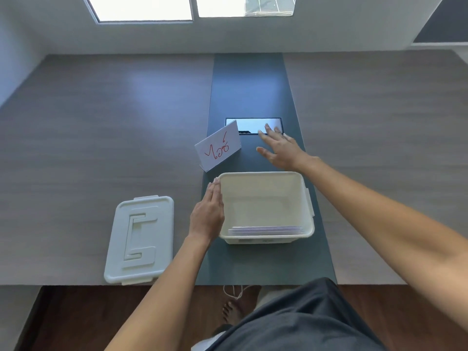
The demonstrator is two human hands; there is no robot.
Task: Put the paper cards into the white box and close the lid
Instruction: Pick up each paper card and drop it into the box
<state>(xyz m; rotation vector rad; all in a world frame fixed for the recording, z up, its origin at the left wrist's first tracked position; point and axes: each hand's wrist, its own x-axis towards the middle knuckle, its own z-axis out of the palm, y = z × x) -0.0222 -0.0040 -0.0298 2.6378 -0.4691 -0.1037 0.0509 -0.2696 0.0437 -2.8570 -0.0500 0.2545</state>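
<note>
White box point(266, 188) sits open on the dark centre strip of the table point(101, 148), near the front edge. A stack of paper cards point(266, 229) already lies inside against the near wall. One folded card point(218, 148), red handwriting, stands tent-wise at 11 o'clock from the box, just beyond its far-left corner. Lid point(140, 239) lies flat at 9 o'clock, well apart from the box.

Left hand point(207, 214): flat, fingers together, pressed against the box's left wall, gripping nothing. Right hand point(281, 148): fingers spread, empty, hovering at 12 o'clock beyond the box, over the edge of a recessed glossy panel point(249, 122).

Handling judgement: card is light, thin, bends easily; pinch near the fold or the top edge, gently, to avoid creasing. Box looks like light plastic and could slide, hence the bracing hand. Lid is rigid with end clips; take by its long edges.

Surface: smooth wood-grain laminate, likely low friction. Room: pale wall, bright windows point(144, 7) at 12 o'clock, dark wood floor below.
</note>
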